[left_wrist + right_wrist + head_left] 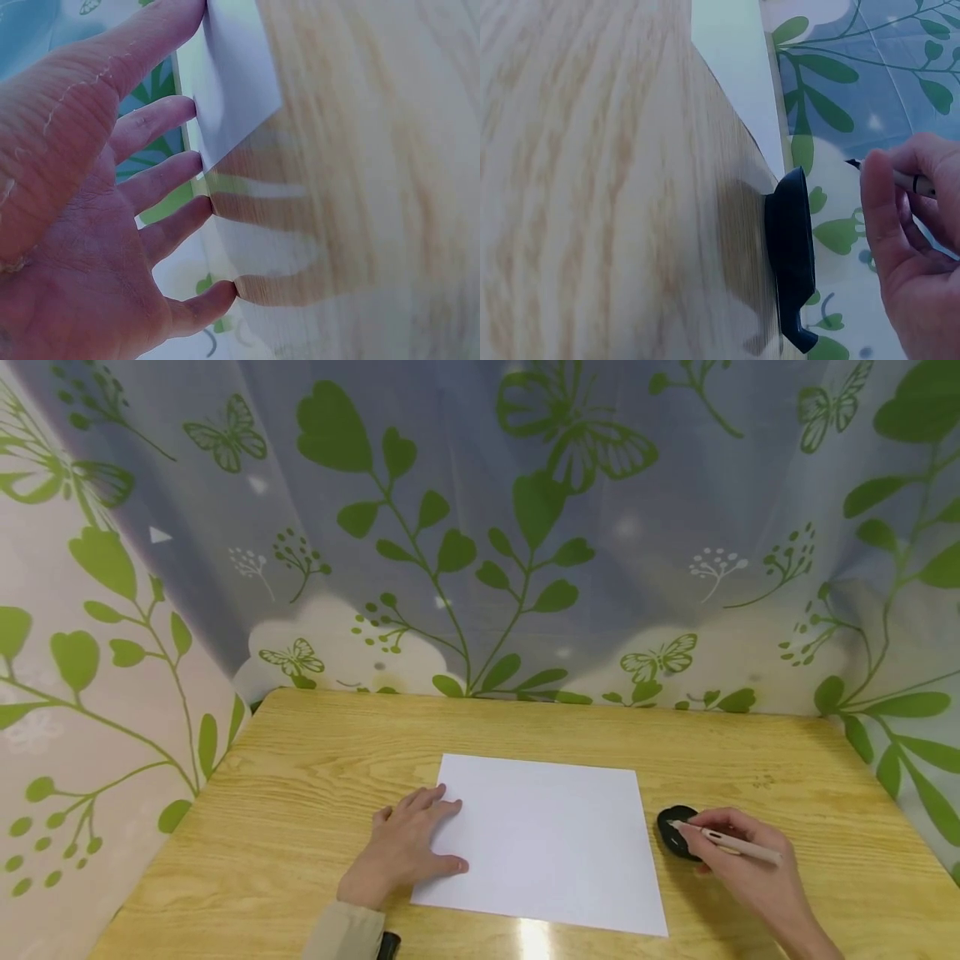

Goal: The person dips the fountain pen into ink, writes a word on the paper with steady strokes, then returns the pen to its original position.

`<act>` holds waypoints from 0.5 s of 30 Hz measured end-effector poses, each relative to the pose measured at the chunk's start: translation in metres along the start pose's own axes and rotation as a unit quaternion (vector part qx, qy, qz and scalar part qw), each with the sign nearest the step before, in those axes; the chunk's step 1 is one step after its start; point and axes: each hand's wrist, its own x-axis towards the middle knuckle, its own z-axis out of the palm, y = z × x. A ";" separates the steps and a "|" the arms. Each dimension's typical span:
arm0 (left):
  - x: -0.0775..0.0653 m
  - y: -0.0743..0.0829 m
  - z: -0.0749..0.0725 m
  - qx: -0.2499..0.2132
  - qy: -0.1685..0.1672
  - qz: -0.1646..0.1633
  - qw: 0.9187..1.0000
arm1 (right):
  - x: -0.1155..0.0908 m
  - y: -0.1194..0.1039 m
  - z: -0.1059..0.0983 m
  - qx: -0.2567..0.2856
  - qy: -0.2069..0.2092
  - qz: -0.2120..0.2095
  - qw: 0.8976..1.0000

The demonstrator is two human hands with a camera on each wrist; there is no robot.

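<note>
A white sheet of paper (547, 843) lies flat on the wooden table. My left hand (408, 843) rests at its left edge with fingers spread, thumb and a fingertip on the paper; the left wrist view shows the other fingertips of that hand (97, 225) touching the wood. To the right of the sheet sits a small shallow black dish (670, 835) with a short projection at one end. Over it, my right hand (750, 860) pinches a pale-barrelled pen (738, 843). In the right wrist view the pen's dark pointed tip (853, 163) stands above the dish (791, 240), apart from it.
The wooden table (322, 752) runs back to a curtain (465, 568) printed with green leaves and butterflies, which also hangs along both sides. Next to the left sleeve (345, 931), a small black object (388, 946) shows at the bottom edge of the head view.
</note>
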 end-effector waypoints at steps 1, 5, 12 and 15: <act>0.000 0.000 0.000 0.000 -0.001 0.000 1.000 | 0.000 0.000 0.001 0.009 -0.002 0.004 1.000; 0.000 -0.001 0.001 0.000 -0.002 0.000 1.000 | 0.000 -0.003 0.006 0.031 -0.008 0.001 0.999; 0.000 -0.001 0.001 0.004 -0.005 0.001 1.000 | 0.000 -0.011 0.021 0.027 -0.020 -0.016 0.999; 0.000 -0.001 0.000 0.001 -0.006 0.000 1.000 | 0.000 -0.014 0.028 0.048 -0.027 -0.011 0.998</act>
